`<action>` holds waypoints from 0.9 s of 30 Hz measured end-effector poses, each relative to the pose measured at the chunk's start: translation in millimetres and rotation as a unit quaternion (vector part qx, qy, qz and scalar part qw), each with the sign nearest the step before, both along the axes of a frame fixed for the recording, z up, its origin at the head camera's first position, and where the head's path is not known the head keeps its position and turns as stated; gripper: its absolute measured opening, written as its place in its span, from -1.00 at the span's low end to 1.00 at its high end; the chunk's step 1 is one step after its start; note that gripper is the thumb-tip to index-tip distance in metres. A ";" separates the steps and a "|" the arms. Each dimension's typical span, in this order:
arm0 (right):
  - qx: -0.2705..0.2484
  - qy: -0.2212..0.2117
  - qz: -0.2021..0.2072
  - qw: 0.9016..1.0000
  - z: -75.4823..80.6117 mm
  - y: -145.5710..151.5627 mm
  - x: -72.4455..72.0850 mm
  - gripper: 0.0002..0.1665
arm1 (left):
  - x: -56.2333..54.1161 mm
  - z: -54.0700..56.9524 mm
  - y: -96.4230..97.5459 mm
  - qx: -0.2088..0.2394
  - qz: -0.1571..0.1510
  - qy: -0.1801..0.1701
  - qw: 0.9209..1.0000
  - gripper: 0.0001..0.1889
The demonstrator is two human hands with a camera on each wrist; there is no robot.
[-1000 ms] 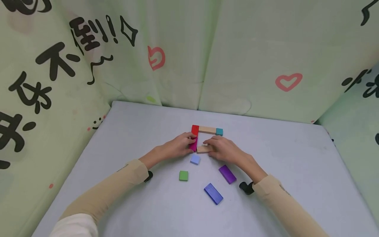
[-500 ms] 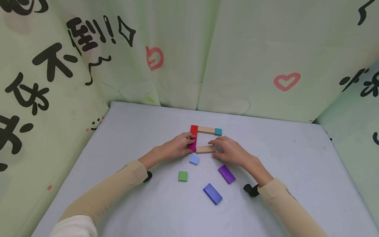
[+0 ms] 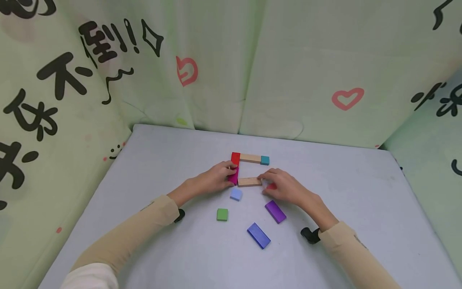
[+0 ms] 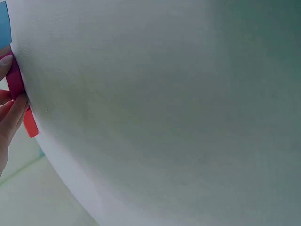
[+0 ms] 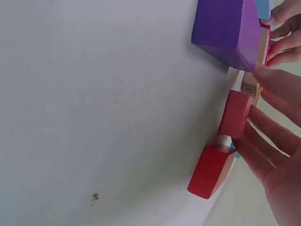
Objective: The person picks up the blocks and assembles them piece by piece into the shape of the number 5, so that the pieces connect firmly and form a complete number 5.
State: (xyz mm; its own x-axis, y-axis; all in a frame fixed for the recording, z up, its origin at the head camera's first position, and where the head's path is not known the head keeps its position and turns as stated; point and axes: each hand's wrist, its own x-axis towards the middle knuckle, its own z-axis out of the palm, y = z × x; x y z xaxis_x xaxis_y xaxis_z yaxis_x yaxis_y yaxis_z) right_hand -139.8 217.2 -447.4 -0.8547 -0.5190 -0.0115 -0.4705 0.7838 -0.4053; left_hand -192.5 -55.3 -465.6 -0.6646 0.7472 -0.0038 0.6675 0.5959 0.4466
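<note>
My left hand (image 3: 215, 176) holds a magenta block (image 3: 234, 176) at its two ends, with a red block (image 3: 235, 158) lined up behind it. In the left wrist view its fingertips lie against the magenta block (image 4: 15, 81). A plain wooden block (image 3: 250, 182) runs right from the magenta block's near end. At its right end is my right hand (image 3: 286, 188), thumb and fingers spread apart. In the right wrist view a small red block (image 5: 235, 113) lies by these fingers, with another red block (image 5: 211, 170) beyond. Both are mostly hidden in the head view.
A second wooden block (image 3: 250, 158) and a teal block (image 3: 265, 160) form the far side. Nearer lie a light blue block (image 3: 236, 194), a green block (image 3: 222, 214), a purple block (image 3: 275, 211) and a blue block (image 3: 258, 235). Curtains surround the white table (image 3: 173, 257).
My right hand has let go of the near wooden block and drawn back to the right, baring its right end and some red under the palm. My left hand has stayed on the magenta block.
</note>
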 end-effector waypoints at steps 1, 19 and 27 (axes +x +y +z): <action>-0.001 0.000 0.000 1.000 0.0 0.6 0.6 -0.54 | -0.1 -0.4 0.0 0.001 0.000 0.000 1.000 -0.47; 0.007 0.013 -0.012 1.000 -3.7 17.6 10.2 -0.54 | 1.7 1.7 0.1 0.003 -0.003 0.005 1.000 -0.47; -0.001 0.025 -0.010 1.000 -7.0 23.8 13.6 -0.57 | 1.4 1.9 0.1 0.005 -0.003 0.007 1.000 -0.47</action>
